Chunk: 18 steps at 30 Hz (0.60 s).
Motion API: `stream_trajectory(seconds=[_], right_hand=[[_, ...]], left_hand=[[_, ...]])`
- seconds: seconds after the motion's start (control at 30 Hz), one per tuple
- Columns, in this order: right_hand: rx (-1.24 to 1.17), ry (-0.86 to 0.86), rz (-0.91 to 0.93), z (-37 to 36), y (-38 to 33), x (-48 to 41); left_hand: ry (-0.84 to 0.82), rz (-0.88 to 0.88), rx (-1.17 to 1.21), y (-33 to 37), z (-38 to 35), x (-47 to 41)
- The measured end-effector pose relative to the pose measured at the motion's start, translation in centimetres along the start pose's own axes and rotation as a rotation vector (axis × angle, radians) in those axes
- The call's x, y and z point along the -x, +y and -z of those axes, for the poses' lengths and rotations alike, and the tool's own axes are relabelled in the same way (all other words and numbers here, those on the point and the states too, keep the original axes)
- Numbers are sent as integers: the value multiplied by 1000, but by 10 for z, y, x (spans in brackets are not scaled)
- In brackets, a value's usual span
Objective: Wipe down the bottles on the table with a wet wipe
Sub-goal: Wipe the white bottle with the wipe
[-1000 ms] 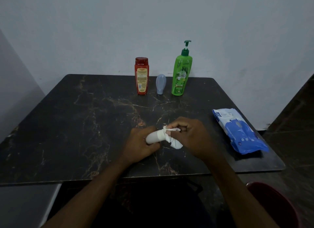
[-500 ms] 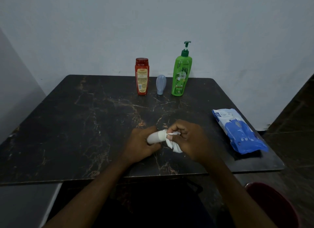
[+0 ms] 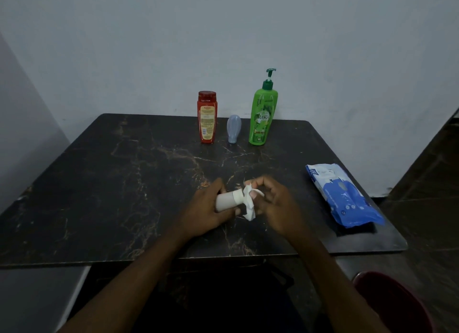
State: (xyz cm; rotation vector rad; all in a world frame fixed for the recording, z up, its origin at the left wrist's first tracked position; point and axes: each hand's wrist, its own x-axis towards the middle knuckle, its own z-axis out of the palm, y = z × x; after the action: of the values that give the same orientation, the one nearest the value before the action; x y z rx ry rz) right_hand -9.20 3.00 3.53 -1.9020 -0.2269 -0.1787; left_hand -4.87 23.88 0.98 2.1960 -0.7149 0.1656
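Note:
My left hand [image 3: 207, 212] grips a small white bottle [image 3: 227, 201] lying sideways just above the dark marble table [image 3: 99, 196], cap end pointing right. My right hand [image 3: 275, 206] pinches a crumpled white wet wipe [image 3: 249, 203] against the bottle's cap end. At the far edge of the table stand a red bottle [image 3: 207, 118], a small grey-blue bottle [image 3: 234, 129] upside down on its cap, and a tall green pump bottle [image 3: 263, 114].
A blue and white pack of wet wipes [image 3: 344, 196] lies on the table's right side, near the edge. A dark red round object [image 3: 395, 303] sits on the floor at lower right. A pale wall backs the table.
My right hand has slid the wipe off the bottle's body toward the cap end, leaving more of the white bottle bare. The left hand keeps its grip.

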Motion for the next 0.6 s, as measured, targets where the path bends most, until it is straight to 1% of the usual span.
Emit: stream_trajectory(seconds=[0.1,0.17,0.2,0.27,0.37,0.43,0.53,0.6], right_hand=[[59,-13,39,-12,0,-1],[71,32,-3,-17,1,-4],[52,50,-39,-19,2,-7],[-66,75,-114,-24,2,-14],[-242,81,-192,-37,-1,-26],[-285,97,-192,-48,-3,-37],[-328,153,-232,-63,2,-60],[-283,193,-237,-69,9,-75]], left_hand=[[-86,36,6,4,7,-1],[-130,50,12,7,17,-1],[-122,71,48,8,23,0],[-53,126,122,9,38,-1],[51,200,140,6,63,-5],[119,246,137,2,80,-10],[196,264,77,-5,105,-18],[219,262,20,-10,120,-24]])
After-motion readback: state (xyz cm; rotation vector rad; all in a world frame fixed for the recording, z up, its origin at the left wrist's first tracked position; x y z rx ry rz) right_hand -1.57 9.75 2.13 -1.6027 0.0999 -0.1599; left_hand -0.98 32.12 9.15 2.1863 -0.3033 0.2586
